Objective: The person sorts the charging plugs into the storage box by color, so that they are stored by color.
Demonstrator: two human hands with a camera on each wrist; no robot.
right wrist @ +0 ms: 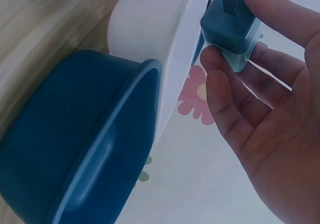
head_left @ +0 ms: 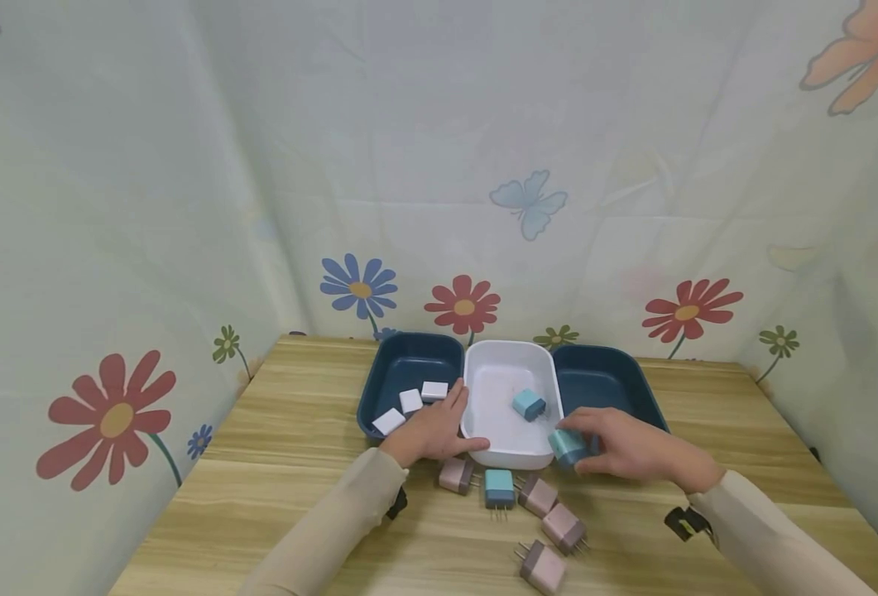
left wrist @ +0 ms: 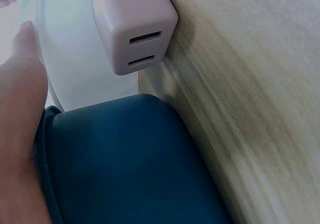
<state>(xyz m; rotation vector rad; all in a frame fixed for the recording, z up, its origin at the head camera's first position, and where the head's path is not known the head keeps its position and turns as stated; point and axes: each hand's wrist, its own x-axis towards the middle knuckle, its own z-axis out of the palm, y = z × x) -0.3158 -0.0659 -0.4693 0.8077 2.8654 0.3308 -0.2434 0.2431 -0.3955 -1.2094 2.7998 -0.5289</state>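
Between thumb and fingers my right hand [head_left: 625, 443] pinches a teal charger plug [head_left: 568, 448], just off the near right corner of the white tray [head_left: 513, 457]. Its metal prongs show in the right wrist view. My left hand [head_left: 439, 426] lies over the rims where the left blue tray [head_left: 367, 397] meets the white one, fingers extended, gripping nothing. A second teal charger [head_left: 530, 404] lies inside the white tray. In front of the trays a third teal charger [head_left: 499, 487] sits among several pink chargers [head_left: 543, 567].
Several white chargers [head_left: 411, 402] lie in the left blue tray. A right blue tray [head_left: 602, 385] adjoins the white one. The trays stand in a row on a wooden table [head_left: 297, 430], before a floral curtain [head_left: 424, 165].
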